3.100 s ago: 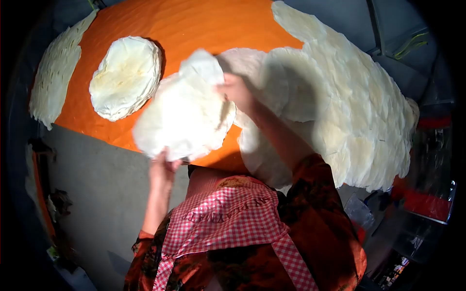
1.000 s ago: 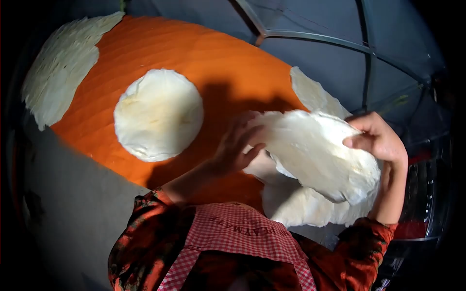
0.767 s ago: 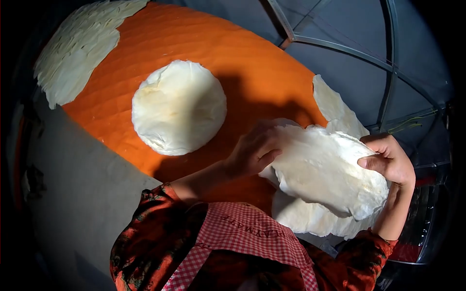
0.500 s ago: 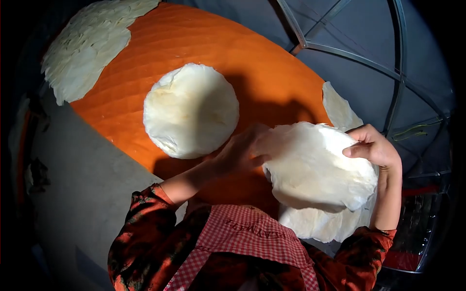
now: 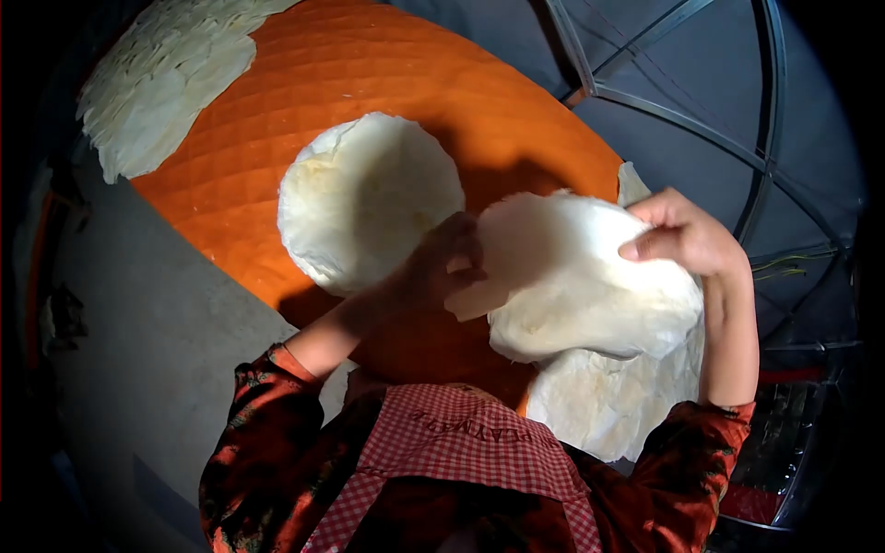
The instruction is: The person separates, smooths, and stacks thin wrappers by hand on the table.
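Note:
My right hand (image 5: 678,235) grips the upper right edge of a floppy stack of thin, pale round sheets (image 5: 599,304), thumb on top. At the left side of this stack, my left hand (image 5: 450,253) has its fingers curled and pinches the edge of a single thin sheet (image 5: 516,244), which spreads leftward away from the stack. Its exact fingertip contact is shaded. Beside my left hand, another round pile of pale sheets (image 5: 341,203) lies on the orange quilted cloth (image 5: 277,120). More pale sheets (image 5: 618,405) lie beneath the held stack.
Many overlapping pale sheets (image 5: 166,83) cover the cloth's far left end. Another sheet's edge (image 5: 632,184) shows behind my right hand. A metal frame (image 5: 682,111) stands at the right. Grey floor (image 5: 175,350) lies to the left.
The held stack has risen slightly away from my body. A thin sheet now extends from its left side toward my left hand, which has moved a little left.

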A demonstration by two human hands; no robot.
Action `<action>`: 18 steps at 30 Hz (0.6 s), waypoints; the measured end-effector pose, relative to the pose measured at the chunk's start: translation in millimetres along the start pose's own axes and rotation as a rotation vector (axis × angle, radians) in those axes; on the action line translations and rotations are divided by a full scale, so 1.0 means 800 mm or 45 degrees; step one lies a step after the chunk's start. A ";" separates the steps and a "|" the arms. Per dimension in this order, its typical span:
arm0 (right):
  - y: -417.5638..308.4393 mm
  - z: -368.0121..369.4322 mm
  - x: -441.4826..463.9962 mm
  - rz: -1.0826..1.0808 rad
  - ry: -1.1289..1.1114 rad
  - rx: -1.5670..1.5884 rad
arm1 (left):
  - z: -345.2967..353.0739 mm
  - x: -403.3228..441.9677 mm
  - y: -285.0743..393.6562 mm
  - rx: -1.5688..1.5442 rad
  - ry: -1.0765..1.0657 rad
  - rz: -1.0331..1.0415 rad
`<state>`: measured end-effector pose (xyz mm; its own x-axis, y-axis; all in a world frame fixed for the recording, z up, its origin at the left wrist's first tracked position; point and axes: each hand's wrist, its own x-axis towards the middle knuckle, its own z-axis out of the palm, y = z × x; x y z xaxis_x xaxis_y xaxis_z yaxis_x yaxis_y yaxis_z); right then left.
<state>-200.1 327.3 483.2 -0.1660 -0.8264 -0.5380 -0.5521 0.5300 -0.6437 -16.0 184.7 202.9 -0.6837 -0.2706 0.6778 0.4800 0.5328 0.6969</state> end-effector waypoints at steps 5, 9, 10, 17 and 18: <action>-0.010 -0.028 0.068 -0.027 -0.006 0.222 | -0.045 0.008 -0.017 -0.286 0.090 -0.575; -0.048 -0.020 0.059 -0.113 0.018 0.303 | -0.087 0.045 0.017 -0.158 0.201 -0.487; -0.052 -0.023 0.056 -0.130 0.029 0.227 | -0.093 0.052 0.022 -0.131 0.181 -0.507; -0.069 -0.035 0.035 -0.100 0.086 0.248 | -0.098 0.073 0.017 -0.156 0.214 -0.217; -0.068 -0.038 0.031 -0.091 0.118 0.228 | -0.091 0.075 0.014 -0.298 0.282 -0.221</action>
<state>-199.2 272.5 521.7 -0.2107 -0.8727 -0.4405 -0.4123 0.4880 -0.7693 -11.5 115.8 268.3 -0.6428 -0.5216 0.5611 0.4974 0.2728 0.8235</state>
